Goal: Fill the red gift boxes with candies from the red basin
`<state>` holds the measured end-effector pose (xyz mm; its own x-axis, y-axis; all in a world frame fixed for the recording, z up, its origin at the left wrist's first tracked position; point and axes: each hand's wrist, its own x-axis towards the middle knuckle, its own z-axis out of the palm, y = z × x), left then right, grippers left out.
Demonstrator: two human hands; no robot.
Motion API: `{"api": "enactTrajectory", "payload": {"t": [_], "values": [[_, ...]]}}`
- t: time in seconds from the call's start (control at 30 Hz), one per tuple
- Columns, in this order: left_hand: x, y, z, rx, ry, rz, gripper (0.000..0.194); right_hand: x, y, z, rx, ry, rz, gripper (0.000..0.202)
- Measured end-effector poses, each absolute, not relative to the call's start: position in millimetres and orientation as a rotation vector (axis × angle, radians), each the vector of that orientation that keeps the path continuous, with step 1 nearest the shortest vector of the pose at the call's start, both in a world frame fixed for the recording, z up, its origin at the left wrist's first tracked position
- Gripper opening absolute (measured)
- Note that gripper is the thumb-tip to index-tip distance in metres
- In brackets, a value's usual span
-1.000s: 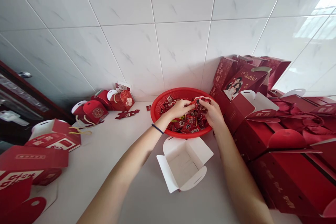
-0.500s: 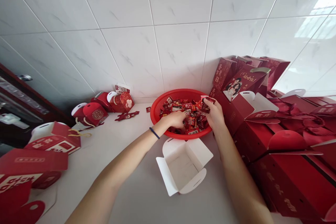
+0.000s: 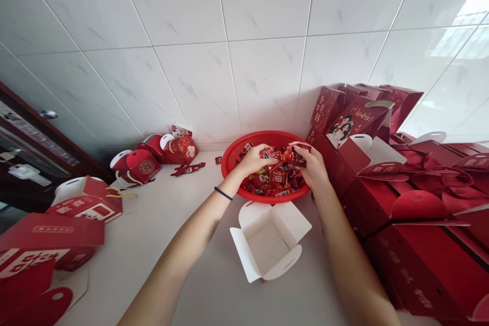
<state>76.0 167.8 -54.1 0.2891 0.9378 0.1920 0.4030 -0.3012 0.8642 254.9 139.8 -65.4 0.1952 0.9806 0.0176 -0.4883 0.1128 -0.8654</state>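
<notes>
A red plastic basket (image 3: 229,163) full of small wrapped candies (image 3: 277,177) stands against the wall. Above its middle, my left hand (image 3: 255,159) has its fingers closed on a red wrapped candy (image 3: 269,154). At the basket's right side, my right hand (image 3: 314,163) grips dark red candy packets (image 3: 299,156), held close to the left hand's candy. Just in front of the basket lies an unfolded white box (image 3: 271,244), its flaps spread and nothing inside.
Finished-looking red gift boxes (image 3: 76,237) line the left side, with smaller ones (image 3: 141,165) by the wall. Red wrappers (image 3: 187,168) lie near them. Stacked red boxes (image 3: 424,265) and gift bags (image 3: 359,117) crowd the right.
My left hand has risen out of the candies with a red one in its fingers and come nearer my right hand. The right hand still holds its packets in almost the same place.
</notes>
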Motion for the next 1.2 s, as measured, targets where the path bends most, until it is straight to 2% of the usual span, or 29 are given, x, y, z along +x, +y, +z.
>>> {"api": "enactTrajectory", "payload": {"t": [0.23, 0.47, 0.6, 0.8, 0.93, 1.1, 1.2], "values": [[68.9, 135.8, -42.4, 1.591, 1.045, 1.134, 0.039, 261.8, 111.4, -34.2, -0.897, -1.020, 1.253, 0.038], [35.3, 89.8, -45.0, 1.507, 1.065, 1.226, 0.039, 251.4, 58.2, -0.3, -0.944, -2.117, 1.157, 0.011], [18.5, 77.2, -41.6, 1.531, 1.070, 1.185, 0.036, 229.7, 46.9, -0.6, -0.990, -2.617, 1.101, 0.009], [10.8, 71.8, -34.5, 1.652, 1.054, 1.125, 0.033, 221.4, 47.2, -9.2, -0.975, -2.687, 1.073, 0.010], [9.9, 71.7, -33.5, 1.685, 1.051, 1.120, 0.029, 225.5, 43.8, -9.1, -0.947, -2.776, 1.195, 0.014], [9.1, 68.9, -30.7, 1.744, 1.074, 1.141, 0.029, 231.3, 37.7, -3.3, -0.996, -2.622, 0.989, 0.015], [9.1, 66.2, -27.8, 1.779, 1.085, 1.128, 0.027, 235.0, 35.6, 1.1, -1.008, -2.551, 0.979, 0.010]]}}
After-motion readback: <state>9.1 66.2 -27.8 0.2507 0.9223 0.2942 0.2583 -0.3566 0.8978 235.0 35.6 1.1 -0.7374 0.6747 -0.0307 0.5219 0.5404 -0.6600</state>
